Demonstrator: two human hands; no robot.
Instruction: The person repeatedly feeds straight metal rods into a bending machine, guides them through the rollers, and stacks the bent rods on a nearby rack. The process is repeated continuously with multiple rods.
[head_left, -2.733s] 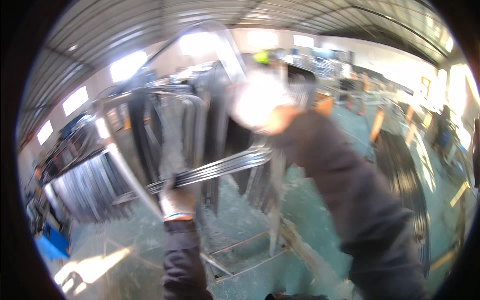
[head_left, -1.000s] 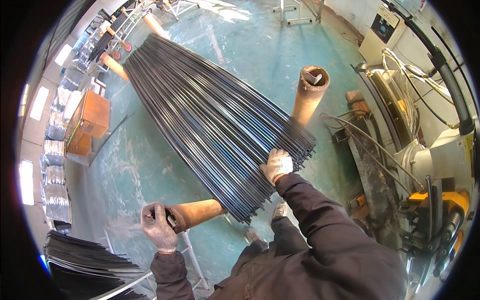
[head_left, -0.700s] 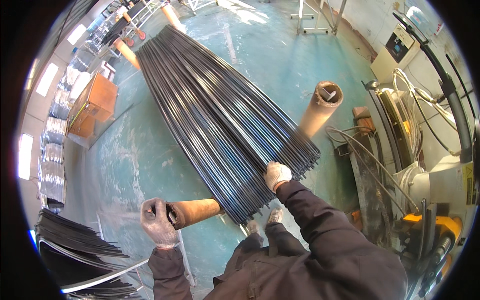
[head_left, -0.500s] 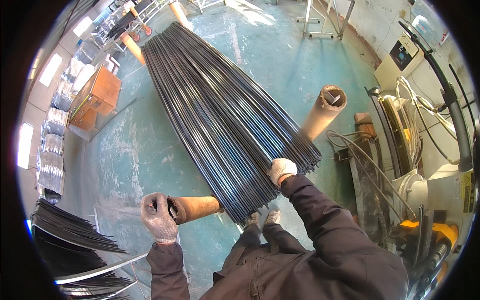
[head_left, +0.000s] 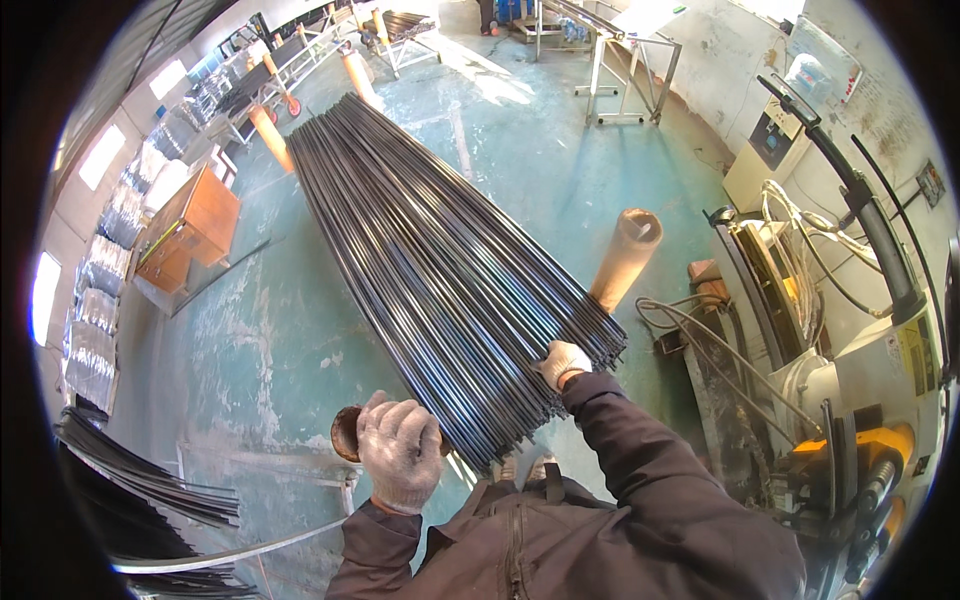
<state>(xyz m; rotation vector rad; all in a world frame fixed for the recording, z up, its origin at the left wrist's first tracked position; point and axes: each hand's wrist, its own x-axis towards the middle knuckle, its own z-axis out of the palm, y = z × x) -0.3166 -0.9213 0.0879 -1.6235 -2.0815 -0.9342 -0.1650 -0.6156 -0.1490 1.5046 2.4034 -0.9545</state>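
A long bundle of dark, shiny metal rods point(head_left: 430, 270) stretches away from me, its uneven near ends close to my body. My right hand point(head_left: 563, 366), in a whitish knit glove, is closed on the rods near their right-hand near ends; how many it grips I cannot tell. Left of the bundle, my gloved left hand point(head_left: 400, 455) is raised in front of a brown tube post point(head_left: 346, 433), hiding most of it. Its fingers are loosely bent and apart, with nothing visible in them. Whether it touches the post is unclear.
Another brown tube post point(head_left: 627, 258) stands at the bundle's right side, and more posts point(head_left: 270, 138) at the far end. Machinery with cables point(head_left: 800, 390) lines the right. A wooden cabinet point(head_left: 190, 228) stands left; black strips point(head_left: 150, 480) lie on a rack at lower left.
My left hand has come off the left tube's open end and moved right, toward the rods. My right hand stays on the rods. The view has tilted up slightly.
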